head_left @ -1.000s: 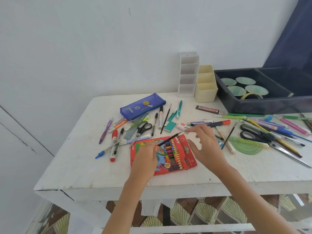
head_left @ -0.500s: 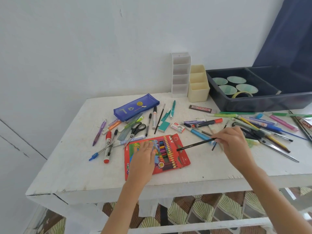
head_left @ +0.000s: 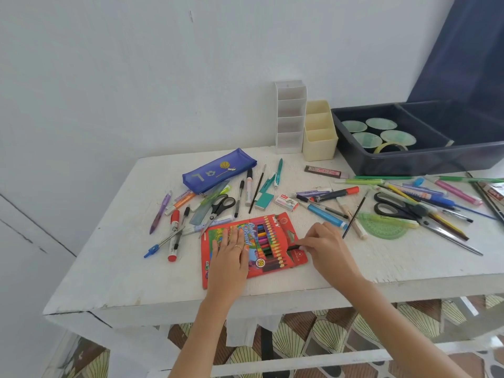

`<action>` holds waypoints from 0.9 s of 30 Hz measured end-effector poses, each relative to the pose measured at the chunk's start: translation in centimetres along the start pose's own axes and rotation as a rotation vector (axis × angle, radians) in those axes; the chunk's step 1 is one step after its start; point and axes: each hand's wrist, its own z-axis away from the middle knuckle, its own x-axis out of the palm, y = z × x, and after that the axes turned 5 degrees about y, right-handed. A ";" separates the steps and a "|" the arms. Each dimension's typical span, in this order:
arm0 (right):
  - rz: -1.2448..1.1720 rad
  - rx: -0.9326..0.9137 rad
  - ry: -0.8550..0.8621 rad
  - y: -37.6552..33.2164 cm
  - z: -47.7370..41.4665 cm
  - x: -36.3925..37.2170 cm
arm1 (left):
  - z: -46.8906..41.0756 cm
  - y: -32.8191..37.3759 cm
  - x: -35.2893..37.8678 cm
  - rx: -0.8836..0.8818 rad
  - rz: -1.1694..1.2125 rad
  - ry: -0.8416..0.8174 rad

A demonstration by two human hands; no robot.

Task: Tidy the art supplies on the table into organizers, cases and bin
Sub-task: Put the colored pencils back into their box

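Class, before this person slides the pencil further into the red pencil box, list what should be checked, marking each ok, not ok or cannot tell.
1. Left hand presses the red pencil box flat: ok.
2. Right hand pinches the dark pencil at the box's right end: ok.
3. Pencil lined up with a free slot: cannot tell.
4. Box lies wholly on the table: ok.
5. Other supplies put away: not ok, scissors lie loose.

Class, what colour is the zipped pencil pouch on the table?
The pouch is blue with small printed pictures; the head view shows it best.
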 end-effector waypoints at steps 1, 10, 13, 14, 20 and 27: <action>-0.044 0.025 -0.012 -0.6 -0.1 0.4 | 0.0 -0.1 0.0 0.004 -0.009 -0.003; -0.173 0.194 -0.004 -1.7 -0.4 0.7 | 0.1 -0.2 0.4 0.010 -0.037 0.020; -0.094 0.202 -0.062 -0.8 -0.7 0.1 | 0.2 -0.2 0.4 0.014 -0.031 0.025; -0.078 0.188 -0.062 -0.8 -0.8 0.1 | 0.2 -0.2 0.4 0.012 -0.027 0.021; -0.051 0.135 -0.010 -1.6 -0.8 1.6 | 0.2 0.0 0.2 -0.003 -0.019 0.009; -0.131 0.229 -0.063 -1.6 -0.8 1.7 | 0.2 0.2 0.0 -0.008 0.006 0.004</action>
